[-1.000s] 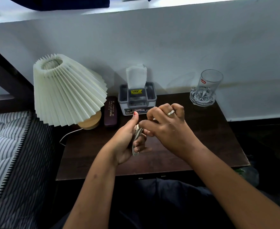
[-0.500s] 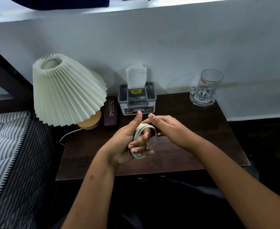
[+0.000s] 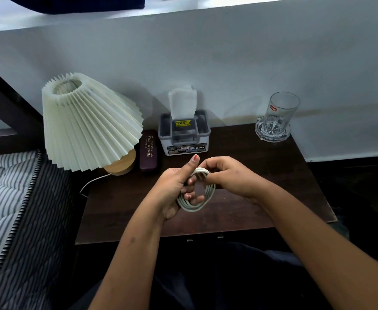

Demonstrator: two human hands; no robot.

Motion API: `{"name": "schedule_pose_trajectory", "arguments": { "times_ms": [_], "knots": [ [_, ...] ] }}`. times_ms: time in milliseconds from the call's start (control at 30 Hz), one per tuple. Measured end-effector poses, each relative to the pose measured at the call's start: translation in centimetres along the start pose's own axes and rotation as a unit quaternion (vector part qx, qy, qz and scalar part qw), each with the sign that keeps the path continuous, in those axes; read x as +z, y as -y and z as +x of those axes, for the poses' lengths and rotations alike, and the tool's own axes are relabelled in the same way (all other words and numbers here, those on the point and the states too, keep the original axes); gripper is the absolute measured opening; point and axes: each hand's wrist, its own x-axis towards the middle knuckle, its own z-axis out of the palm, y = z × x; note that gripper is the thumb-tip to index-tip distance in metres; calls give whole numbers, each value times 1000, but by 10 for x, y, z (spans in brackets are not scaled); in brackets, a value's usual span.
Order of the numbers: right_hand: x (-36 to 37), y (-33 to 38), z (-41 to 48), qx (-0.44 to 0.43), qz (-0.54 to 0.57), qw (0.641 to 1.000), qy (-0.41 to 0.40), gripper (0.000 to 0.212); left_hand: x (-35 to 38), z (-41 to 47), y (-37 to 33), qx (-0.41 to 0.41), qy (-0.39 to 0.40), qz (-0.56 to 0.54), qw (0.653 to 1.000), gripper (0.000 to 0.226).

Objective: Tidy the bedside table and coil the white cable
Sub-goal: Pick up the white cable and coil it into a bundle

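- Coiled white cable [image 3: 210,193] — top of loop hidden under the right hand [image 3: 230,175] fingers, left side behind the left hand [image 3: 172,189]; ends cannot be told.
- Lamp base [image 3: 122,164] — mostly covered by pleated shade [image 3: 87,124].
- Yellow label [image 3: 183,123] on tissue box [image 3: 184,142] — print too small to read.
- Striped mattress [image 3: 5,209] — cut off at left edge.

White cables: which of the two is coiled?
The white cable gripped by the left hand and right hand; the lamp cord trails loose off the table edge.

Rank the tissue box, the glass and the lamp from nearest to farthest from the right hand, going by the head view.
1. Tissue box: just behind the right hand, slightly to its left.
2. Glass: at the back right corner.
3. Lamp: far off at the left side.
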Motion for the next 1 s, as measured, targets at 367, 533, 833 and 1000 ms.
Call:
{"name": "schedule_pose_trajectory", "arguments": {
  "times_ms": [367,533,833,1000],
  "knots": [
    [10,3,-3,-31,48,998,-20,25,-2,3,0,64,-83,14,994,46],
    [12,1,-3,-49,181,982,-29,53,0,2,-1,56,-95,5,994,44],
    [20,-3,1,-143,4,983,-111,16,1,6,0,47,-112,-63,991,38],
    [20,-7,2,-195,-74,948,-242,17,3,7,0,32,-92,-119,988,35]
  ]
}}
